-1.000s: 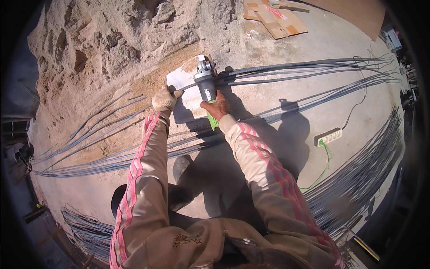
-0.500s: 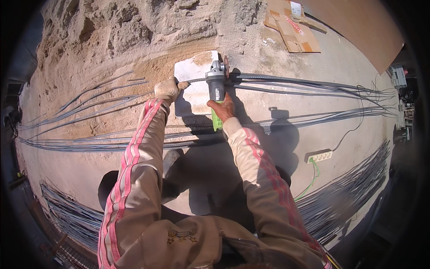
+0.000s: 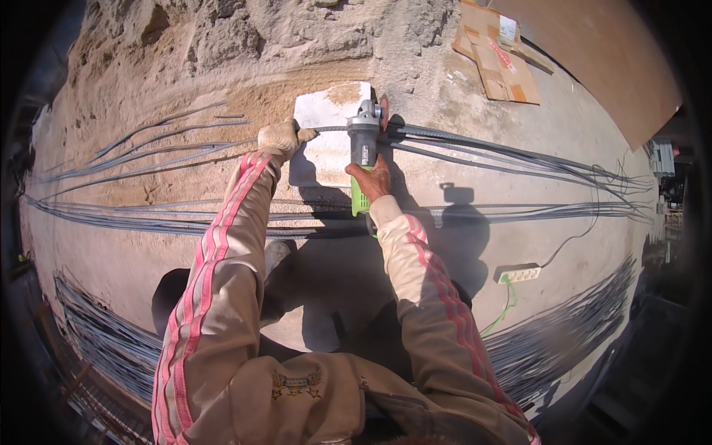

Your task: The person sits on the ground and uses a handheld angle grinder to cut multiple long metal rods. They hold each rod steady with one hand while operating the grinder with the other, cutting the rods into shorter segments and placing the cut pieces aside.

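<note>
My left hand, in a light work glove, grips a dark ribbed steel bar just left of a pale white board. My bare right hand is closed around the body of an angle grinder with a grey head, dark body and bright green rear. Its disc stands upright at the head's right side, over the line of the bar; whether it touches the bar I cannot tell. Several more bars run rightward from beside the grinder.
A rough sand heap lies beyond the board. Cardboard pieces and a brown sheet are at upper right. Rebar bundles lie at both lower sides and across the concrete floor. A white power strip with a green cord sits at right.
The whole view has shifted and turned slightly, so the board, grinder and cardboard appear lower and farther right. Both hands keep their grips, with little visible movement relative to the board.
</note>
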### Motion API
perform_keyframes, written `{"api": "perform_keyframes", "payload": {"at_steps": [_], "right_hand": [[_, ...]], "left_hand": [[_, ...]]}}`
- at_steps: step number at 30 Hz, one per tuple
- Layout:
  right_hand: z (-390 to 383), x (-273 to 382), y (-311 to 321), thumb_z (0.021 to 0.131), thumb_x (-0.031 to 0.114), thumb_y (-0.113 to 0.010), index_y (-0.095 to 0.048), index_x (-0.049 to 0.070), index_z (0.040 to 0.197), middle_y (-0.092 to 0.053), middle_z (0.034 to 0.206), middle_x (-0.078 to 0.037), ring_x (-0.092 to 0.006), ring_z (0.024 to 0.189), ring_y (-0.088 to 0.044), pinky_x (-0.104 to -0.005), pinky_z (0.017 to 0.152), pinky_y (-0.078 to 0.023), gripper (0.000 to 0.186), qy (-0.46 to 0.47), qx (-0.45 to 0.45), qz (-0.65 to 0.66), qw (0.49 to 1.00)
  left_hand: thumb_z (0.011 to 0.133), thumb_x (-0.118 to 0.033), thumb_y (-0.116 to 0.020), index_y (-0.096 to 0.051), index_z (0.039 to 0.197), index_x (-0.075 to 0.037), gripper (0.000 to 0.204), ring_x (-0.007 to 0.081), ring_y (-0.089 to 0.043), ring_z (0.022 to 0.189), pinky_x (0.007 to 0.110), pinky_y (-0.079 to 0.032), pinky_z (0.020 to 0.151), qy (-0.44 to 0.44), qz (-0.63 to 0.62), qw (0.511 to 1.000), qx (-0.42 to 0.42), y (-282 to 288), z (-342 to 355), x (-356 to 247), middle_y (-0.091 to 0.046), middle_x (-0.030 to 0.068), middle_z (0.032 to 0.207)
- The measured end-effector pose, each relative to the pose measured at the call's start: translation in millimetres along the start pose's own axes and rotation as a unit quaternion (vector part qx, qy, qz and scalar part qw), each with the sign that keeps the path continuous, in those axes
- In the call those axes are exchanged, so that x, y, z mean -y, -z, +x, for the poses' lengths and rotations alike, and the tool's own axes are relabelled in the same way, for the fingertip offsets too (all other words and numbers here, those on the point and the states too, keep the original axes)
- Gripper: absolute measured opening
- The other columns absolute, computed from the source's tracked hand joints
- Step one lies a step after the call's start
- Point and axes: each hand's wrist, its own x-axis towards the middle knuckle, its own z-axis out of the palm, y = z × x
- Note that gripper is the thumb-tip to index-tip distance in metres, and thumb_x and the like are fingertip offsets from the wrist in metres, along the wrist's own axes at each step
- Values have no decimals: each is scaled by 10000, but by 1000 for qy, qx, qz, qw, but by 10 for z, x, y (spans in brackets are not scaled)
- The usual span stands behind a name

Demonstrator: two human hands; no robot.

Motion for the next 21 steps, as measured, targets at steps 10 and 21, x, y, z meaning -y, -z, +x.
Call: {"api": "perform_keyframes", "payload": {"at_steps": [10,21], "right_hand": [[23,-17,-46,623,516,-811,-390,-194,1477,-549,1391,-388,-467,1286,-581,-417,1093,-476,1188,2,-1,-7,1000],[231,-229,-94,616,459,-852,-396,-181,1481,-551,1392,-384,-452,1292,-584,-407,1095,-473,1168,-9,49,41,998]], "left_hand": [[899,-782,-542,-708,1135,-59,779,396,-716,1033,490,-545,896,0,2,1000,-16,-2,-9,48,-755,205,1017],[893,-794,-527,-705,1164,-60,802,392,-729,1008,502,-551,880,9,0,1000,-19,-51,19,47,-756,219,1013]]}}
